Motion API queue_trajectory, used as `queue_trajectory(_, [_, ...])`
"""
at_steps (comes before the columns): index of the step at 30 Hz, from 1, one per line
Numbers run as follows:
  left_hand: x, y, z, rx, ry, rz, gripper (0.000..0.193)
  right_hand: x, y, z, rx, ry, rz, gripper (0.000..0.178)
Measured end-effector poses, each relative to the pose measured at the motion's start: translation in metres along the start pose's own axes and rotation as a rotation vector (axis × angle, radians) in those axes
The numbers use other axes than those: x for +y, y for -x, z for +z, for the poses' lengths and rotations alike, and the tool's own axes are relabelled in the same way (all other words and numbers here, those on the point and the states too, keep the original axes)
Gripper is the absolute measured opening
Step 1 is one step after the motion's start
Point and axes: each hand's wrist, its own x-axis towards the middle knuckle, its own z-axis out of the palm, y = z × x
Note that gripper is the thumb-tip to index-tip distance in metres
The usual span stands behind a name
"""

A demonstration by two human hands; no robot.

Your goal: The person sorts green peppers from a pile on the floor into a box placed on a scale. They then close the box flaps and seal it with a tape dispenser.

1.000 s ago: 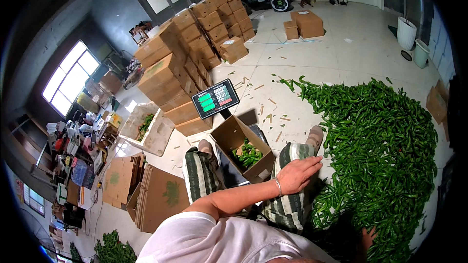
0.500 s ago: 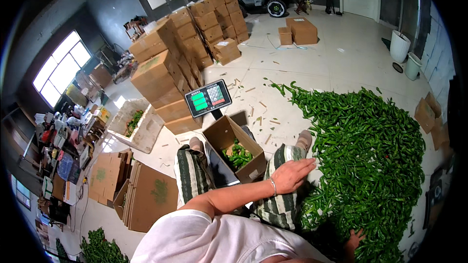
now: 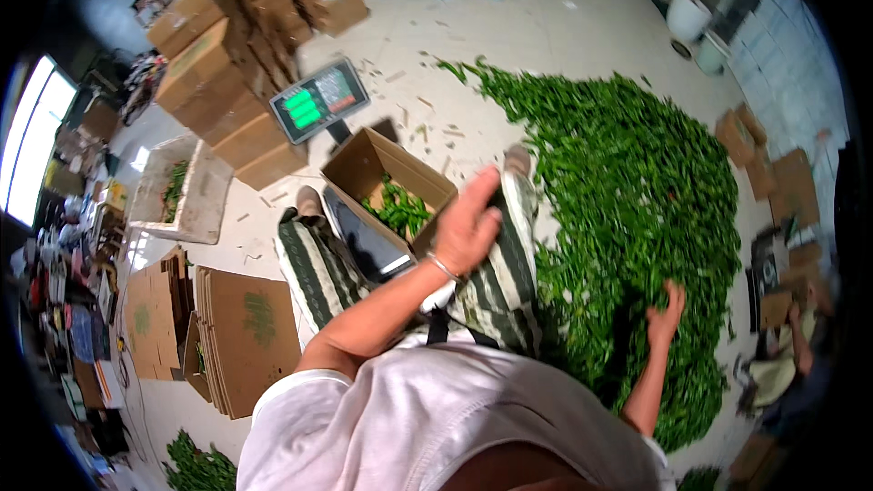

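Note:
My left hand, with a bracelet at the wrist, hovers over my striped trouser leg by the right side of an open cardboard box. It is empty, its fingers stretched out. Some green peppers lie in the bottom of that box, which rests on a scale with a lit display. A broad pile of long green peppers spreads over the floor to my right. Low over this pile is my right hand, its thumb and fingers apart; I see no pepper clearly held.
Stacked cardboard boxes stand beyond the scale. Left of me are a white foam box with peppers and flattened cartons. Another pepper heap lies at lower left. A person is at the far right edge.
My view has turned down and to the right. My right hand has moved forward from the pile's near edge farther over the peppers. My left hand has lifted and shifted toward the box.

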Motion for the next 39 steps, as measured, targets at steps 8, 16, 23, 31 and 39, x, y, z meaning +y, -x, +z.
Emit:
queue_trajectory(8, [-0.066, 0.053, -0.099, 0.540, 0.154, -0.263, 0.055, -0.284, -0.008, 0.033, -0.378, -0.985, -0.383, 0.064])
queue_trajectory(16, [-0.101, 0.108, -0.130, 0.711, 0.163, -0.546, 0.057, -0.426, 0.010, 0.195, -0.809, -0.734, -0.976, 0.058])
queue_trajectory(23, [-0.106, 0.104, -0.128, 0.673, 0.194, -0.638, 0.053, -0.409, 0.035, 0.329, -0.855, -0.279, -1.017, 0.059])
queue_trajectory(31, [-0.115, 0.098, -0.118, 0.584, 0.240, -0.614, 0.051, -0.354, -0.035, 0.193, -0.673, -0.537, -0.666, 0.036])
queue_trajectory(39, [-0.073, 0.078, -0.084, 0.351, 0.039, -0.281, 0.046, -0.006, -0.060, 0.075, 0.175, -0.250, 0.135, 0.048])
